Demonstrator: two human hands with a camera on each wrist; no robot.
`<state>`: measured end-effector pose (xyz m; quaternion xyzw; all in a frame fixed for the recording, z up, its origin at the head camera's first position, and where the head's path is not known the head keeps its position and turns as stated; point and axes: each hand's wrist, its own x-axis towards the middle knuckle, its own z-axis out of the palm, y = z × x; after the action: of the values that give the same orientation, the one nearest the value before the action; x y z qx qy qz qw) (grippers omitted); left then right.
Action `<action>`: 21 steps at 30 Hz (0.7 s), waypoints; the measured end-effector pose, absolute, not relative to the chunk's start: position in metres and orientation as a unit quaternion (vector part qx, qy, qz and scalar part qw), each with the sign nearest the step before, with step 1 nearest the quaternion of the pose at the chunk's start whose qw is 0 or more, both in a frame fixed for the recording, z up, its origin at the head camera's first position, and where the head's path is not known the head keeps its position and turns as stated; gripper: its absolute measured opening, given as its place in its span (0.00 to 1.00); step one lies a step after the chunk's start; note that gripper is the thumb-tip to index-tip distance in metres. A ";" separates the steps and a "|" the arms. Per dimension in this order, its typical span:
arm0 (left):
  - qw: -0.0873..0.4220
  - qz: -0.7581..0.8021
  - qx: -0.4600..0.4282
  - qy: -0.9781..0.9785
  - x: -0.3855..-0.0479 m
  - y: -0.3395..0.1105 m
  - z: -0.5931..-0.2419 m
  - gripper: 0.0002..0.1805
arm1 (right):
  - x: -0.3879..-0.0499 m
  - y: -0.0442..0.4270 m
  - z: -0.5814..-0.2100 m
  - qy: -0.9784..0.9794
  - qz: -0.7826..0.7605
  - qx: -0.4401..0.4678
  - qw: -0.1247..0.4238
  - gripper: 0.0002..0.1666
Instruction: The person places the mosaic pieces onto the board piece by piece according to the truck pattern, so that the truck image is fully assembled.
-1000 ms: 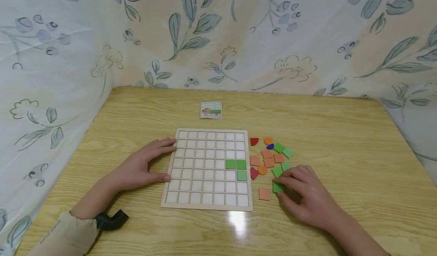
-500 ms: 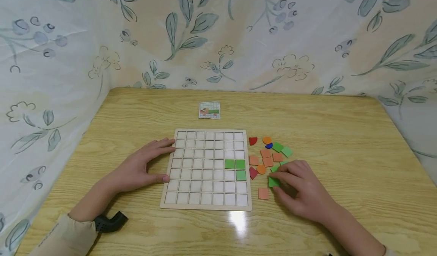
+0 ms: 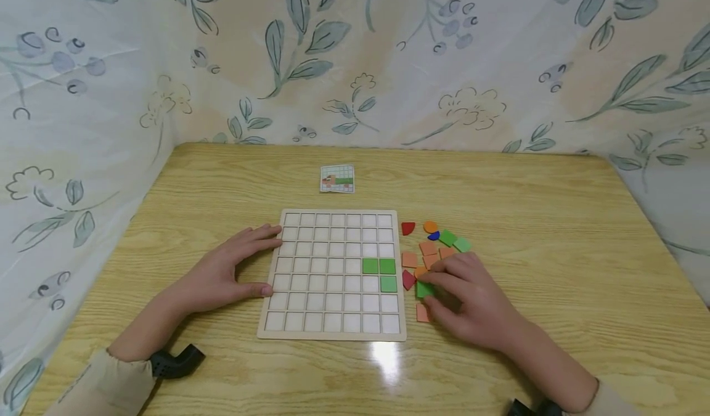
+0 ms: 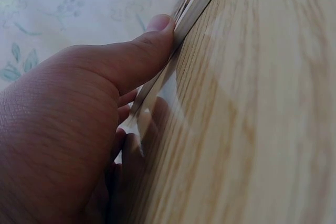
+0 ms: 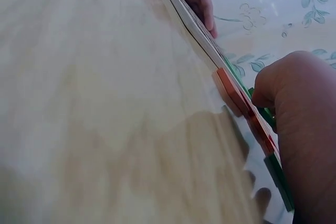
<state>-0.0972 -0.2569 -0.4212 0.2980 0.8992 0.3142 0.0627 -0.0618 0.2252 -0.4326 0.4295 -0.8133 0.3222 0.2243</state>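
A wooden grid board (image 3: pixel 333 336) lies flat on the table, with three green square tiles (image 3: pixel 387 266) in its right-hand cells. My left hand (image 3: pixel 219 274) touches the board's left rim with spread fingers and thumb; the thumb (image 4: pixel 149 51) lies against the edge in the left wrist view. Beside the board's right side, my right hand (image 3: pixel 471 299) pinches a green square tile (image 3: pixel 424 289) between thumb and fingers. That hand covers part of the loose pieces, and an orange square tile (image 3: pixel 423 313) peeks out under its thumb.
Loose pieces lie right of the board: a red quarter-circle (image 3: pixel 408 228), an orange disc (image 3: pixel 430 227), a blue piece (image 3: pixel 434 236), and several green and orange squares. A small pattern card (image 3: pixel 337 179) lies behind the board. Floral cloth (image 3: pixel 377 58) hangs behind the table.
My right hand has moved left toward the board, carrying the green square tile away from the other green pieces. The left hand stays at the board's rim.
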 end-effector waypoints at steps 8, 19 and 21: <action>0.060 0.310 0.302 0.900 -0.098 -0.257 -0.422 0.48 | -0.067 0.213 -0.430 -0.814 0.316 0.437 0.216 0.18; 0.067 0.310 0.300 0.900 -0.099 -0.258 -0.423 0.49 | -0.073 0.197 -0.429 -0.819 0.300 0.446 0.199 0.16; 0.067 0.310 0.300 0.900 -0.099 -0.259 -0.423 0.49 | -0.074 0.193 -0.429 -0.816 0.301 0.451 0.200 0.15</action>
<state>-0.0987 -0.2589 -0.4233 0.2997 0.8998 0.3101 0.0665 -0.0742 0.1926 -0.4289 0.4511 -0.8159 0.3012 0.2004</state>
